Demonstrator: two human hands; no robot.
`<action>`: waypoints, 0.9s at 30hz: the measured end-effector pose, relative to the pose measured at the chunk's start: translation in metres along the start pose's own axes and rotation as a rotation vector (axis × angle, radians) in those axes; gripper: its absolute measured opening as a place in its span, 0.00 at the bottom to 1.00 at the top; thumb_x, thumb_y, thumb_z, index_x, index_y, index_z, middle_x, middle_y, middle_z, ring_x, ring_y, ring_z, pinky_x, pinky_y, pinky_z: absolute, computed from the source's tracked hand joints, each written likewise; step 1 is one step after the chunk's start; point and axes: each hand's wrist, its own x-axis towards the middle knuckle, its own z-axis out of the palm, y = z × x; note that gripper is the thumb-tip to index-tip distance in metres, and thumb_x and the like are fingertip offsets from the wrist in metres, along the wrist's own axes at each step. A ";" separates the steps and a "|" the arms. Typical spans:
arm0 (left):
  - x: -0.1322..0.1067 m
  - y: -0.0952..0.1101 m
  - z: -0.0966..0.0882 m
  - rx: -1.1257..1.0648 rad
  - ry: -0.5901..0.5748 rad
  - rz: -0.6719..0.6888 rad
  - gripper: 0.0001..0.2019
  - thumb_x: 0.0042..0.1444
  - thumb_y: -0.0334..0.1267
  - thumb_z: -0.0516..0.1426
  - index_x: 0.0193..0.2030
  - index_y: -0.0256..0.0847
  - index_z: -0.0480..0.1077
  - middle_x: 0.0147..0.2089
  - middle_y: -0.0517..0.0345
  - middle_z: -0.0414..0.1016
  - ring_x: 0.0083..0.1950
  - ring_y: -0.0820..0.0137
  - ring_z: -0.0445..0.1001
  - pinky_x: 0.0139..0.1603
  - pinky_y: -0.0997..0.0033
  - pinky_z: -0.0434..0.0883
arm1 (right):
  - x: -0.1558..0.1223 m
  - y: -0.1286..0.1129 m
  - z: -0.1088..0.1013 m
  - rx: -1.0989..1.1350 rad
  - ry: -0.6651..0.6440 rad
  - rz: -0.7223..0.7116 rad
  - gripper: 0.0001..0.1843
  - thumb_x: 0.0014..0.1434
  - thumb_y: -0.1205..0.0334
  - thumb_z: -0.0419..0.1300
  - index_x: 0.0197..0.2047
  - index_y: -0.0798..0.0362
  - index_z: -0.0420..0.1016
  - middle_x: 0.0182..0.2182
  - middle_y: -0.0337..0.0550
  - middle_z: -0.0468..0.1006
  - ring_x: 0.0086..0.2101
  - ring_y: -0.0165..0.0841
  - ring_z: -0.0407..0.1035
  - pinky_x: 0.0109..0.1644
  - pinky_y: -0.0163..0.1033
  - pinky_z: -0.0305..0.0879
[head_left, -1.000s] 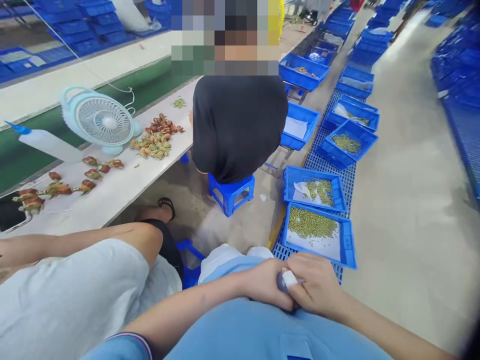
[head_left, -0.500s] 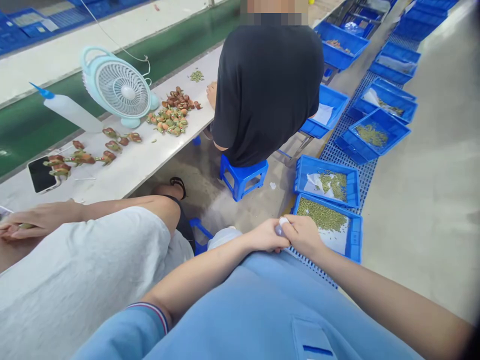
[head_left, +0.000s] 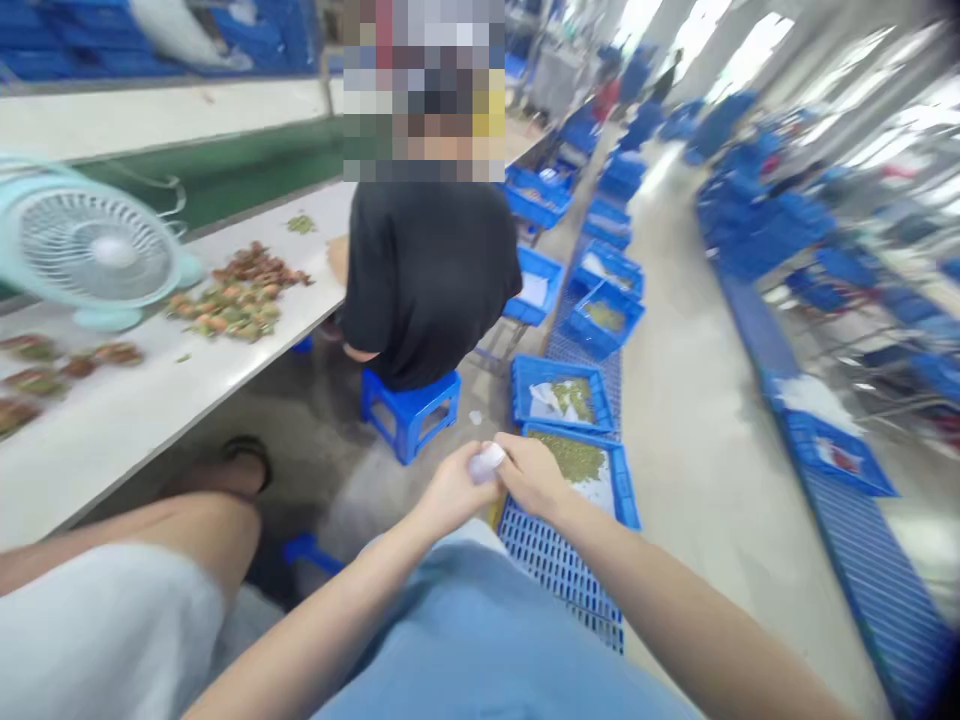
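My left hand and my right hand meet above my lap, both closed round a small white object held between them. What the object is I cannot make out. My light blue clothing fills the bottom of the view. Just beyond my hands, a blue tray of small green pieces lies on the floor.
A person in a black top sits on a blue stool at a white bench with a pale blue fan and piles of small red-green parts. Another person's bare leg is at my left. Blue trays line the aisle.
The view swung up and to the right, showing more of the aisle. My hands stayed together on the white object. The other person's hand at the left edge is out of view.
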 end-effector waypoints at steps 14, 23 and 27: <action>-0.018 0.121 -0.048 -0.609 -0.108 0.100 0.09 0.46 0.33 0.53 0.36 0.38 0.61 0.30 0.59 0.64 0.31 0.71 0.65 0.34 0.68 0.68 | -0.087 -0.010 -0.118 0.411 0.156 0.077 0.26 0.63 0.43 0.38 0.31 0.53 0.64 0.23 0.42 0.65 0.25 0.34 0.58 0.29 0.37 0.55; -0.030 0.138 -0.047 -0.328 -0.140 0.120 0.11 0.51 0.42 0.56 0.35 0.40 0.58 0.30 0.62 0.64 0.28 0.74 0.65 0.27 0.75 0.63 | -0.138 -0.028 -0.146 0.257 0.054 0.085 0.29 0.60 0.37 0.36 0.37 0.50 0.66 0.26 0.43 0.65 0.27 0.38 0.59 0.31 0.41 0.56; -0.038 0.143 -0.043 -0.200 -0.061 0.151 0.14 0.49 0.42 0.58 0.37 0.42 0.58 0.31 0.62 0.65 0.28 0.75 0.64 0.26 0.77 0.62 | -0.138 -0.038 -0.138 0.192 0.014 -0.004 0.22 0.62 0.44 0.42 0.28 0.51 0.63 0.21 0.40 0.61 0.22 0.34 0.56 0.25 0.38 0.53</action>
